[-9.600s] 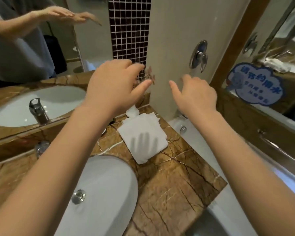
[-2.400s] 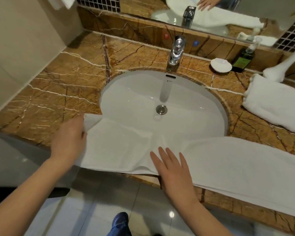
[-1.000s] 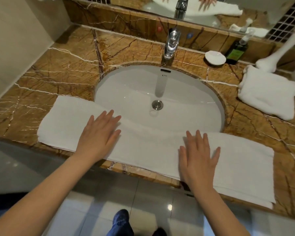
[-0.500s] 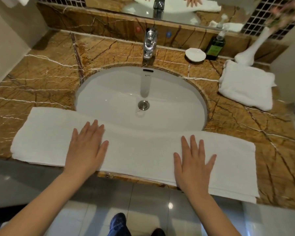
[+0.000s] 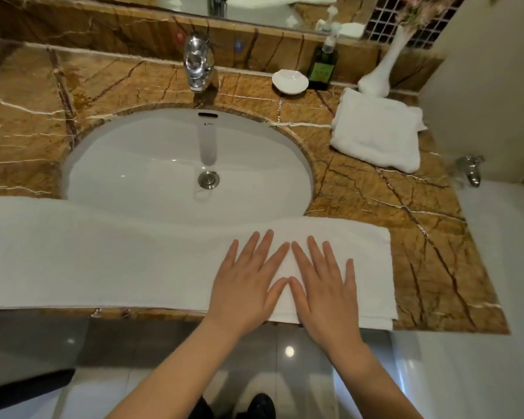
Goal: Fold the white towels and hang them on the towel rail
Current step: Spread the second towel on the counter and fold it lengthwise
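- Countertop [image 5: 421, 237] of brown marble carries the whole job, and I take its front edge as my straight line for the fold.
- The long white towel [image 5: 103, 261] lies as a folded strip along that front edge. Its left part runs out of my view.
- The basin [image 5: 164, 164] sits under the strip's far edge near the middle. I judge that pressing there would make the cloth sag, so I press only over stone.
- The folded white towel [image 5: 375, 131] rests at the back right, just beside the white vase [image 5: 378, 74] and well apart from my work. I leave it alone.
- My left hand [image 5: 242, 285] and right hand [image 5: 324, 288] lie flat side by side near the strip's right end, fingers straight and spread, thumbs almost meeting, pinching nothing.
- To smooth well, I would sweep outward with even pressure, then check that the layered edges at the right end line up before the next fold.
- The towel rail is not in my view.
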`<action>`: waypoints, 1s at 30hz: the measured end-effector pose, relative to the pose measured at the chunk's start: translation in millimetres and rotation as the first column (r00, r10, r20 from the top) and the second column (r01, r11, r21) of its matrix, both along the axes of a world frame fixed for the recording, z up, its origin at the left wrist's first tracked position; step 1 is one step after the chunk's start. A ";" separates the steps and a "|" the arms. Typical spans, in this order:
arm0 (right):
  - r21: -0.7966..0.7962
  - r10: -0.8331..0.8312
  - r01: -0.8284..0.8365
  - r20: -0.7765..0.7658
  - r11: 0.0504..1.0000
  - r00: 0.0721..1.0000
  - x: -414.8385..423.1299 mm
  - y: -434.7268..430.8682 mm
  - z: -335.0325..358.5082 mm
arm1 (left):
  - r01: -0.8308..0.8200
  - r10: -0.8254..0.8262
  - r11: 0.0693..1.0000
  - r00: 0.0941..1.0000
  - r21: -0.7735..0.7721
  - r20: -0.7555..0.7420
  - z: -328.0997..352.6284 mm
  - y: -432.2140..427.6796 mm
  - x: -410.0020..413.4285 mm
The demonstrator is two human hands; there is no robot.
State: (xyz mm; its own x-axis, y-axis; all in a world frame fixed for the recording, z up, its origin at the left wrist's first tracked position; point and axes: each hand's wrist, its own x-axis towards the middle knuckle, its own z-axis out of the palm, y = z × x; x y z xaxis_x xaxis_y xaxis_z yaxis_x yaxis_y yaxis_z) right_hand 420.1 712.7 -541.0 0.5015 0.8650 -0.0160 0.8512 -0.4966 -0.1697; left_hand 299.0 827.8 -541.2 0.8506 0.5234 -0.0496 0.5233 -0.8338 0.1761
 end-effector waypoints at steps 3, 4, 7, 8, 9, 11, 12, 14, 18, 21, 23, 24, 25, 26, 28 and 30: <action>0.051 0.048 -0.044 -0.082 0.998 0.995 7.4 -6.3 4.0 | 0.002 -0.003 1.000 1.000 0.021 0.011 3.0 -1.9 1.5; 0.089 0.075 -0.064 -0.127 0.994 0.989 10.8 -10.4 5.9 | 0.028 -0.028 0.999 0.999 0.026 0.030 4.9 -2.3 2.0; 0.206 0.204 -0.166 -0.180 0.964 0.962 24.9 -32.3 13.6 | 0.243 -0.249 0.968 0.963 0.067 0.102 8.3 -4.5 2.7; 0.229 0.238 -0.200 -0.156 0.953 0.959 30.2 -41.0 15.3 | 0.317 -0.325 0.945 0.939 0.081 0.114 8.1 -7.0 3.6; 0.235 0.258 -0.222 -0.132 0.946 0.957 35.5 -49.3 16.7 | 0.368 -0.376 0.926 0.920 0.086 0.114 7.8 -10.6 5.5; 0.235 0.267 -0.242 -0.082 0.942 0.960 45.0 -61.4 19.0 | 0.398 -0.404 0.914 0.910 0.080 0.091 6.1 -18.2 12.8; 0.234 0.266 -0.246 -0.057 0.941 0.962 49.8 -64.5 19.5 | 0.388 -0.394 0.918 0.916 0.077 0.080 5.6 -20.5 18.0; 0.228 0.268 -0.257 -0.016 0.939 0.963 60.4 -64.7 19.3 | 0.352 -0.358 0.932 0.931 0.080 0.072 5.6 -19.9 29.3; 0.217 0.305 -0.311 0.061 0.925 0.950 81.7 -47.1 20.6 | 0.282 -0.287 0.957 0.952 0.064 0.108 9.1 -10.1 48.4; 0.217 0.335 -0.353 0.118 0.910 0.935 86.9 -34.7 22.1 | 0.298 -0.307 0.952 0.929 0.074 0.206 15.9 -8.6 56.2; 0.230 0.343 -0.367 0.138 0.902 0.929 88.6 -33.8 20.0 | 0.310 -0.329 0.944 0.906 0.111 0.265 18.1 -9.7 58.3; 0.238 0.336 -0.363 0.146 0.901 0.930 90.2 -35.8 18.0 | 0.309 -0.332 0.943 0.899 0.125 0.286 18.6 -10.8 58.8; 0.245 0.319 -0.347 0.150 0.905 0.936 91.8 -38.7 16.6 | 0.306 -0.333 0.942 0.893 0.135 0.303 18.2 -12.0 58.7; 0.254 0.291 -0.320 0.147 0.913 0.946 94.1 -41.8 15.2 | 0.303 -0.333 0.942 0.888 0.142 0.316 16.9 -13.1 58.4; 0.274 0.229 -0.259 0.138 0.926 0.964 100.1 -47.4 14.1 | 0.295 -0.327 0.944 0.886 0.145 0.328 14.6 -15.0 57.2; 0.298 0.202 -0.234 0.133 0.925 0.970 105.1 -49.7 16.9 | 0.276 -0.305 0.952 0.893 0.132 0.331 14.4 -16.3 56.4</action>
